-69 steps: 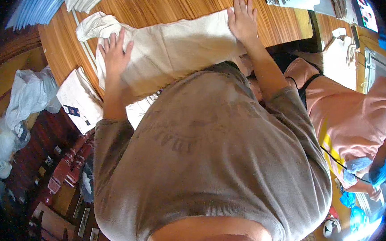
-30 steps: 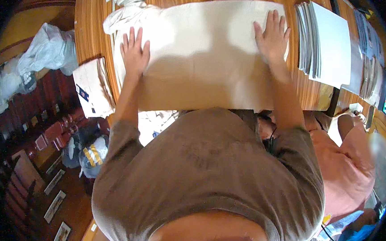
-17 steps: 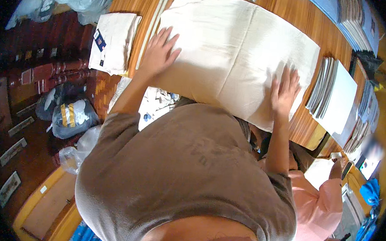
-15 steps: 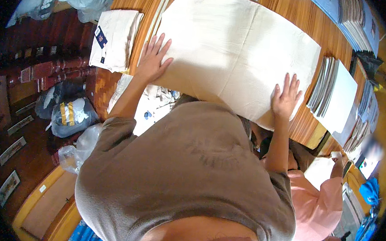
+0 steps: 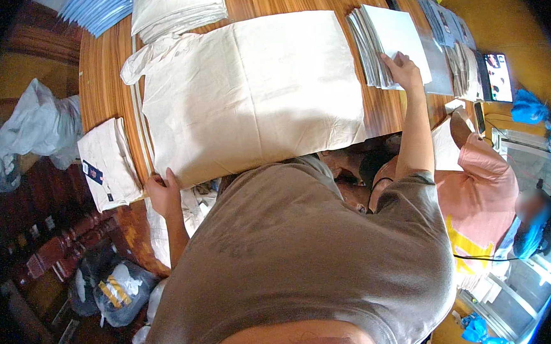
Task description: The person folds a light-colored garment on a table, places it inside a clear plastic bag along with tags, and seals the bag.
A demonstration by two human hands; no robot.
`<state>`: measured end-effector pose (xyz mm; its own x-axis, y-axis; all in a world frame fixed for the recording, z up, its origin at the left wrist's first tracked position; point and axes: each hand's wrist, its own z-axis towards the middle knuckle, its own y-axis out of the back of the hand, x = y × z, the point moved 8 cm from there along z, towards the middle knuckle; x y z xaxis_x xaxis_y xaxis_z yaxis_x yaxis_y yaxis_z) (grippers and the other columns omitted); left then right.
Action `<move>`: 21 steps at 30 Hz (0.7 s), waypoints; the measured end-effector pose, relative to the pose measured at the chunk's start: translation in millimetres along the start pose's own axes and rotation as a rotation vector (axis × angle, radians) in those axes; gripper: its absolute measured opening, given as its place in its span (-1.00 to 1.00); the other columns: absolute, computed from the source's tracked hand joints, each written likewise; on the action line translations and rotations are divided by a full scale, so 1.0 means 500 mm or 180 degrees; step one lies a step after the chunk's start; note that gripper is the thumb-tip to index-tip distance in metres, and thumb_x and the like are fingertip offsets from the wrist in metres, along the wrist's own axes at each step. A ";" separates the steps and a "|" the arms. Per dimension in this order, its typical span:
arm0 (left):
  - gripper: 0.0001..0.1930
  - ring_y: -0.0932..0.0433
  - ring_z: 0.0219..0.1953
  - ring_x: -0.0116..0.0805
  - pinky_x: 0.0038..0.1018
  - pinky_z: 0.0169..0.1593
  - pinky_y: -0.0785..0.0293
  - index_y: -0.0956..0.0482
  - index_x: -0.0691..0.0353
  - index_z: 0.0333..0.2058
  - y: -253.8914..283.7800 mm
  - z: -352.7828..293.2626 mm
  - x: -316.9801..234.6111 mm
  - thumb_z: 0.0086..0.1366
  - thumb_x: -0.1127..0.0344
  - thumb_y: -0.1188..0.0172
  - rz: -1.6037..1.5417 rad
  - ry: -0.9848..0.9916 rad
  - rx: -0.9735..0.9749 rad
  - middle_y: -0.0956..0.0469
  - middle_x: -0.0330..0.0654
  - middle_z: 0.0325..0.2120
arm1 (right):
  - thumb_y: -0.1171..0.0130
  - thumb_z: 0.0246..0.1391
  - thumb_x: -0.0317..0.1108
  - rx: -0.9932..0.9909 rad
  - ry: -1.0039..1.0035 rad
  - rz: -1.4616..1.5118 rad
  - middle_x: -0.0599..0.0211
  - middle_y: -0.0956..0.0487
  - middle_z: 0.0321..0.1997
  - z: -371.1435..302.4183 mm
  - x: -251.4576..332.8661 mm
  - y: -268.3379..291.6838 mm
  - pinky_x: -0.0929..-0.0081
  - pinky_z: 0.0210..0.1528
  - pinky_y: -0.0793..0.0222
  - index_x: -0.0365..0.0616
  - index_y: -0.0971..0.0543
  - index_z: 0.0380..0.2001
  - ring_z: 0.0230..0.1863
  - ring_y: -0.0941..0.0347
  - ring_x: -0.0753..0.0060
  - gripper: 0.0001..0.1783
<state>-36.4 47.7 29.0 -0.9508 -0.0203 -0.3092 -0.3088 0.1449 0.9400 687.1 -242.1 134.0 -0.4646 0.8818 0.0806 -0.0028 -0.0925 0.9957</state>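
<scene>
A cream cloth garment (image 5: pixel 255 94) lies spread flat across the table in front of me, with a lengthwise crease and a bunched part at its far left. My left hand (image 5: pixel 164 193) is at the garment's near left corner by the table edge, thumb and fingers apart. To the right of the garment lies a stack of thin white card sheets (image 5: pixel 400 37), its edges fanned out. My right hand (image 5: pixel 404 71) is on the near edge of that stack, fingers bent and closed on a white card sheet.
Folded cream garments with dark tags (image 5: pixel 182 5) are piled at the far left, beside blue packets (image 5: pixel 99 0). Another folded garment (image 5: pixel 107 163) lies left of my hand. A person in a pink shirt (image 5: pixel 479 180) sits at my right, near a lit screen (image 5: pixel 499 76).
Both hands have left the flat garment. My right hand has reached out to the white card stack, and my left has drawn back to the near left corner. The view has turned right.
</scene>
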 end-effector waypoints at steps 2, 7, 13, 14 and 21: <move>-0.52 -0.55 -0.27 0.13 -0.05 -0.16 -0.47 -0.51 0.34 -0.32 -0.013 0.007 0.003 0.38 -0.08 -0.22 0.0014 -0.0321 -0.0078 -0.55 0.06 -0.37 | -0.21 0.04 0.49 0.0498 0.0026 0.0544 -0.15 -0.68 0.01 0.018 0.024 -0.014 0.20 0.19 -0.49 -0.32 -0.60 0.14 0.14 -0.62 -0.04 0.01; -0.60 -0.52 -0.36 -0.20 -0.24 -0.26 -0.44 -0.45 0.30 -0.32 -0.045 0.054 0.039 0.51 0.02 -0.14 -0.1752 -0.0124 0.0334 -0.53 -0.11 -0.43 | -0.11 0.22 0.33 0.0215 0.0155 0.0651 -0.22 -0.69 -0.07 0.014 -0.024 -0.036 0.15 0.16 -0.50 -0.11 -0.66 0.13 0.05 -0.64 -0.15 -0.25; -0.53 -0.55 -0.33 -0.20 -0.31 -0.21 -0.51 -0.46 0.32 0.01 -0.008 0.042 0.037 0.43 0.00 -0.24 -0.1176 -0.0316 0.0143 -0.59 -0.07 -0.30 | 0.16 0.44 -0.14 -0.0016 0.0273 -0.1125 -0.18 -0.70 -0.14 0.004 -0.007 0.026 -0.11 -0.03 -0.59 0.03 -0.61 0.06 -0.06 -0.66 -0.23 -0.61; -0.47 -0.57 -0.25 -0.10 -0.26 -0.13 -0.52 -0.46 0.36 0.05 0.084 0.007 -0.060 0.38 -0.01 -0.29 -0.0346 -0.0200 0.0135 -0.58 0.02 -0.25 | 0.17 0.46 -0.15 -0.0365 0.0082 -0.1007 -0.10 -0.72 -0.21 -0.017 -0.025 0.084 -0.13 -0.11 -0.60 0.04 -0.65 0.02 -0.16 -0.69 -0.19 -0.61; -0.27 -0.45 0.20 -0.16 -0.20 0.35 -0.32 -0.41 0.39 0.25 0.059 -0.064 -0.368 0.21 0.16 -0.51 -0.2978 -0.2017 0.0787 -0.46 0.04 0.19 | -0.31 0.20 -0.47 0.1188 0.1813 0.1300 0.18 -0.77 -0.17 -0.297 0.316 0.295 0.46 -0.08 -0.57 -0.10 -0.74 -0.02 -0.14 -0.70 0.47 -0.72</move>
<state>128.5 24.1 118.1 -0.1479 0.2677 -0.9521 -0.8054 0.5261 0.2731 481.8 -185.2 287.1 -0.7467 0.4301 0.5074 0.5157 -0.1075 0.8500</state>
